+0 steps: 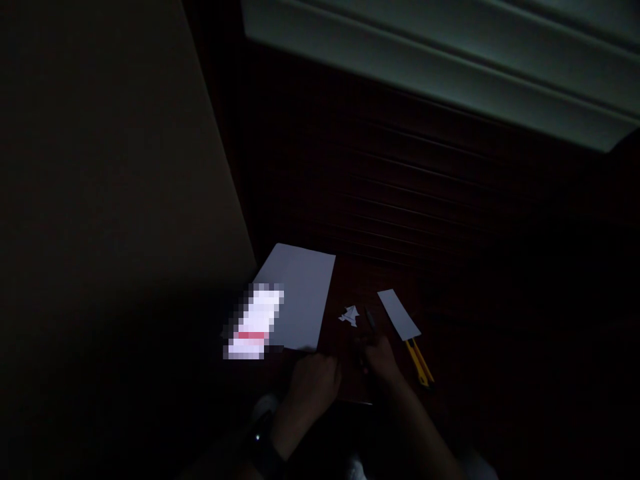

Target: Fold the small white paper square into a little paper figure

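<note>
In dim light, my left hand (315,379) rests curled into a fist at the near edge of the dark table, just below a large white sheet of paper (305,293). Nothing shows in its fingers, though their undersides are hidden. My right hand (379,357) is closed around a slim, dark pen-like object (370,319) that points away from me; its exact kind is too dark to tell. Just left of its tip lies a small folded white paper figure (350,316) with pointed corners. To the right is a white paper strip (399,313), overlapping a yellow utility knife (421,365).
A bright phone-like screen (256,323), blurred out, lies on the left part of the large sheet. A plain wall (125,167) rises at the left. Behind the dark reddish table (357,280) are slatted panels (410,173) and a pale ledge (425,60).
</note>
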### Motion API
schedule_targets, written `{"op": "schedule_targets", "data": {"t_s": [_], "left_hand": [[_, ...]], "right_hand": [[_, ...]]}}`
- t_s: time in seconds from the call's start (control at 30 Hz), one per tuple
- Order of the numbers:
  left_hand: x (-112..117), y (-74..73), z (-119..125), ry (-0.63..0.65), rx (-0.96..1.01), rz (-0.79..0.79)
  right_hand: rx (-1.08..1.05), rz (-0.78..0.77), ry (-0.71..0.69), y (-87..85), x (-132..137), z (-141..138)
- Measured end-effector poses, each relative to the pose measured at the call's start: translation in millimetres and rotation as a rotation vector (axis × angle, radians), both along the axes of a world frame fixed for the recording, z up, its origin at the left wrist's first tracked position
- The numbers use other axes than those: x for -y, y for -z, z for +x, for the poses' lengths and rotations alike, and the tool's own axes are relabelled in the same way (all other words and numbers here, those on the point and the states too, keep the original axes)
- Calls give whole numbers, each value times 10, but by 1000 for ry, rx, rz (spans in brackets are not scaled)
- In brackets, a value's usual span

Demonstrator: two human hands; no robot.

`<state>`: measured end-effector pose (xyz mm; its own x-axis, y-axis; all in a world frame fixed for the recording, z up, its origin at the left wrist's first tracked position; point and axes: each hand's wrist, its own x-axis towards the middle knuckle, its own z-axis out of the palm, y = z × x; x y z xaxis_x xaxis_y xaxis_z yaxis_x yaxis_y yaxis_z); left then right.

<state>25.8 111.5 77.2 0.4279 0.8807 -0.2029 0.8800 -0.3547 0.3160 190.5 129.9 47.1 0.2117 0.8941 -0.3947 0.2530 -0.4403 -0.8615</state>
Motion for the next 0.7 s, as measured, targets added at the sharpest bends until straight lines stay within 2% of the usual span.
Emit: {"op": "schedule_targets", "data": {"t_s": [0.37, 0.7], "left_hand": [[-15, -1, 1, -5, -11, -33], [-4, 33, -6, 7, 3, -5]], "right_hand": [[-145, -1, 187, 29, -429, -179], [-144, 21, 209, 102, -412, -201]]}}
